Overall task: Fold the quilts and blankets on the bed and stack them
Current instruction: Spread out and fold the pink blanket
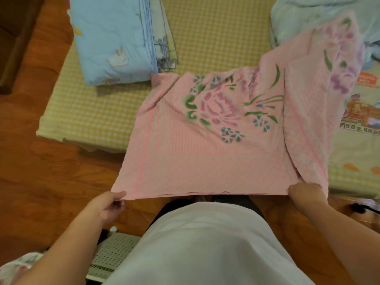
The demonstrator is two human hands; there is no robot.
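Only the head view here, so everything comes from that one angle.

Biggest risk from here, I'd say: the pink blanket (205, 140) is only held along its near edge. The left hand (109, 208) pinches the corner at about 7 o'clock, fingers curled onto the cloth, and the right hand (304, 194) is clamped on the corner at about 5 o'clock. The far end isn't controlled at all. It trails up toward 1 o'clock and looks like it lies over the crumpled light blue quilt (320, 19) there. If the next fold gets pulled toward the body, that far part could drag the loose quilt along or bunch up, and the fold would come out crooked. There's also an extra flap doubled over on the right side, so the layers probably aren't squared up yet. A one-sided tug would likely twist it more.

How it looks: pink, textured weave, a printed flower with green leaves and small teal blossoms in the middle, and a purple flower on the far flap. It's stretched fairly flat between the hands, with the near edge hanging off the bed (216, 27) over the wooden floor (51, 171).

The folded stack (115, 42) with the bunny quilt on top sits at 11 o'clock, just beside the blanket's far left corner. A train-print cover (359, 112) shows at 3 o'clock.
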